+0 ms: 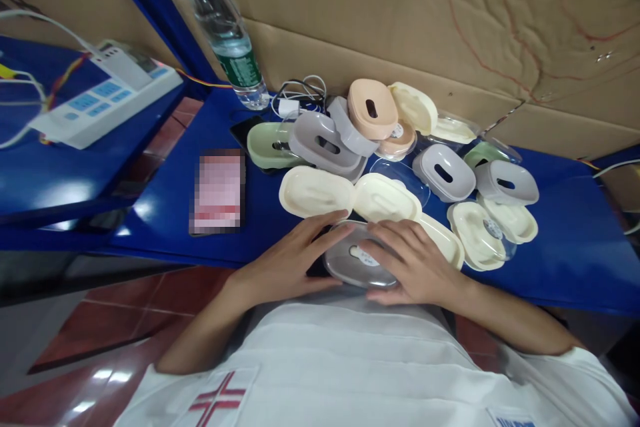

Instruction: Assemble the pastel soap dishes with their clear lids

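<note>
At the table's near edge, a grey oval plastic soap box [359,271] with a clear lid and a round sticker is between my hands. My left hand [300,253] grips its left end, fingers curved along the rim. My right hand [415,260] holds the right end, with fingers lying over the lid. Just beyond are cream oval trays [316,192], one of them partly behind my right hand. Grey slotted trays [327,145], a green one [270,145] and a peach one [373,109] are heaped farther back.
On the blue table [565,260], a water bottle [240,63] and white cables [310,97] stand and lie at the back. A blurred-out flat phone-sized item [218,192] lies left. A power strip [107,103] rests on another blue surface. Cardboard [320,20] backs the table.
</note>
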{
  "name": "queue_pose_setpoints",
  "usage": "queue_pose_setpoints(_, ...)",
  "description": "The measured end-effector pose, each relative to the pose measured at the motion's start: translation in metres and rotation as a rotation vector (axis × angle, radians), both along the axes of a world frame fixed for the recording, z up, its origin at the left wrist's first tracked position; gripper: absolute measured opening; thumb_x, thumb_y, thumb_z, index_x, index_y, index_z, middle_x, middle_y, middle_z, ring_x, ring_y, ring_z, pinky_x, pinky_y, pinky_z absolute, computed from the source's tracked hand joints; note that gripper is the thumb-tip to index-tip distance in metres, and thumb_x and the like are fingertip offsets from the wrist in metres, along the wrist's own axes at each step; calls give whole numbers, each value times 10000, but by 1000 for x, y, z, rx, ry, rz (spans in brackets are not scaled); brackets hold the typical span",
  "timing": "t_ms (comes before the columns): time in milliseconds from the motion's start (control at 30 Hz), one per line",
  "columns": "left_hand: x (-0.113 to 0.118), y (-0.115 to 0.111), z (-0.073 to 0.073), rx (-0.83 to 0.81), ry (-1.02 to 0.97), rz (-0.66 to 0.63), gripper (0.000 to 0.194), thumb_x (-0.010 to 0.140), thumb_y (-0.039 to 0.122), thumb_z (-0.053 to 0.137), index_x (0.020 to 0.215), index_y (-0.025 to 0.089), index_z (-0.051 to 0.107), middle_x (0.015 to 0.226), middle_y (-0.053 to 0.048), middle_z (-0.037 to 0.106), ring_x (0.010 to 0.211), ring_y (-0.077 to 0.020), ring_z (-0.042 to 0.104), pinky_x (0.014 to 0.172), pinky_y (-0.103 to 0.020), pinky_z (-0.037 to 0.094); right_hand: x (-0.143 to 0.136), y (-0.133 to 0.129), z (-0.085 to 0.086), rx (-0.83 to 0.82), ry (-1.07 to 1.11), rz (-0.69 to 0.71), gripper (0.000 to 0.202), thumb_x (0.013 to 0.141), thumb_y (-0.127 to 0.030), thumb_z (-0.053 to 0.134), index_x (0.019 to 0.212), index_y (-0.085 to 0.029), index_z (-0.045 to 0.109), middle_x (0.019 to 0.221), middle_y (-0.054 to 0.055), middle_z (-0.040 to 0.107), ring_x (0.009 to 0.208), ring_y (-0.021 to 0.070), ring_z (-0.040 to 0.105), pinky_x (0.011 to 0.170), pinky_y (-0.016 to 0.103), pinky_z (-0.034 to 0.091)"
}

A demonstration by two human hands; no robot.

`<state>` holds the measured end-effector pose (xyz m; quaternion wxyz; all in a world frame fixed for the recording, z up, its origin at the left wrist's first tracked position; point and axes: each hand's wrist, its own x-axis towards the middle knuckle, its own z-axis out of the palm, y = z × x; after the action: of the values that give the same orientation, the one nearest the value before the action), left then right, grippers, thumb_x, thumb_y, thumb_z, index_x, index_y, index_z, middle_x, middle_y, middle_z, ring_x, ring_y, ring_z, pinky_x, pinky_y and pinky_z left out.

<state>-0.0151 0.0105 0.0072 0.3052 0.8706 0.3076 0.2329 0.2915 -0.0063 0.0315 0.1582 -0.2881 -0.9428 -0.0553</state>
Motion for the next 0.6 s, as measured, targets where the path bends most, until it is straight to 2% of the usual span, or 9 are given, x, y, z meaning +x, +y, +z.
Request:
queue_pose_setpoints(133, -1, 1, -1, 24, -6, -15, 944, 985, 458, 798, 1740, 443, 230, 1722, -115, 432, 1575, -345, 467, 1278, -571, 468, -5, -7, 4, 137, -78, -40, 731, 1013, -771, 531, 1445, -199, 673, 1464, 166, 702, 1258, 362, 649, 1025, 517, 491)
queue_pose_setpoints(267, -1, 2, -2, 20, -3, -11, 940, 975, 456, 810, 1737, 428, 261, 1722, -118, 439, 1566, -349, 479, 1278, -569, 466, -6, -11, 6, 179, -111, -52, 764, 1006, -778, 543, 1509, -210, 635, 1528, 151, 670, 1272, 355, 659, 1032, 503, 505)
queue_pose_setpoints(367, 0, 3, -1, 7, 8, -8, 935, 975, 471, 806, 1737, 421, 266, 1727, -119, 437, 1575, -354, 469, 1287, -571, 452, -5, -11, 3, 205, -104, -68, 819, 988, -783, 579, 1525, -166, 620, 1534, 196, 656, 1269, 372, 671, 1020, 498, 517)
queue_pose_setpoints(467, 0, 4, 0, 3, 9, -17, 925, 979, 512, 791, 1737, 414, 270, 1725, -124, 438, 1580, -358, 461, 1294, -573, 440, -4, -10, 1, 179, -72, -56, 878, 976, -798, 589, 1513, -104, 617, 1524, 249, 646, 1253, 389, 687, 1015, 502, 520)
queue_pose_setpoints(600, 0, 4, 0, -45, 15, -12, 959, 960, 585, 783, 1740, 406, 254, 1705, -136, 456, 1576, -355, 463, 1297, -574, 437, -4, -10, 0, 113, -61, -54, 903, 1001, -807, 530, 1545, -89, 587, 1562, 252, 611, 1257, 375, 698, 1030, 512, 512)
